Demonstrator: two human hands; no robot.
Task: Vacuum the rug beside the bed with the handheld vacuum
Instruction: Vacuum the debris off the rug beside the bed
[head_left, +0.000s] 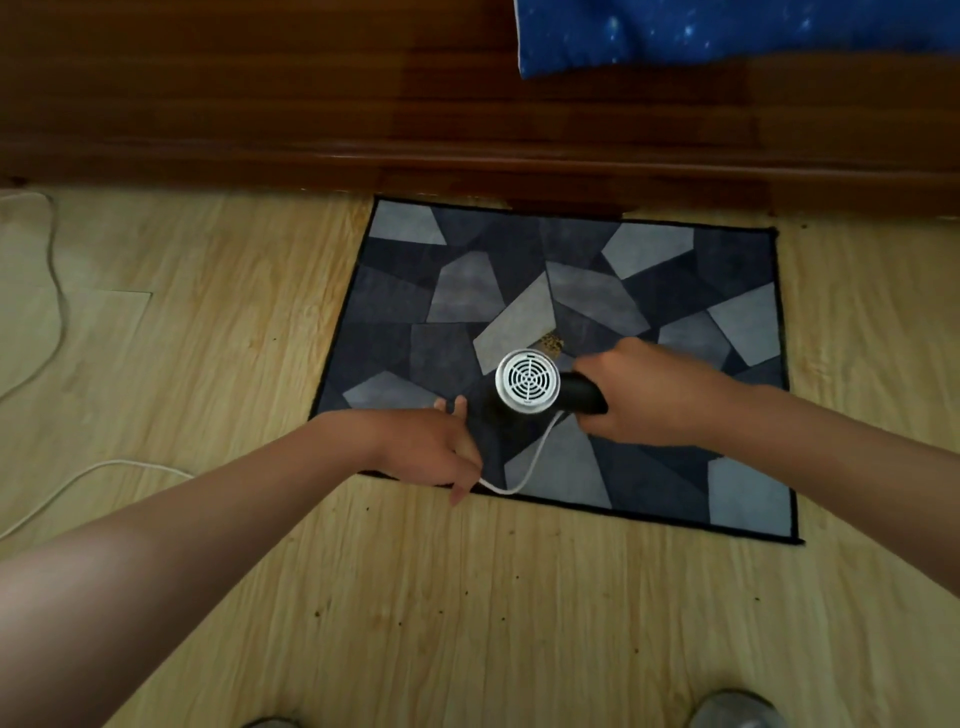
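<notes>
A dark blue and grey patchwork rug (649, 291) lies on the wood floor against the brown bed frame. Over its middle I hold the handheld vacuum (529, 383), its round white vented end facing up at me. My right hand (654, 395) is closed around its black handle. My left hand (434, 447) grips the vacuum's white cord (524, 470) at the rug's near edge. A small pile of yellowish crumbs (551, 342) sits on the rug just beyond the vacuum.
The dark wooden bed frame (467, 130) spans the top, with a blue starry blanket (727, 31) hanging over it. The white cord (57, 312) trails across the floor at the left. Dark specks dot the floor near the rug. My shoes (737, 709) show at the bottom edge.
</notes>
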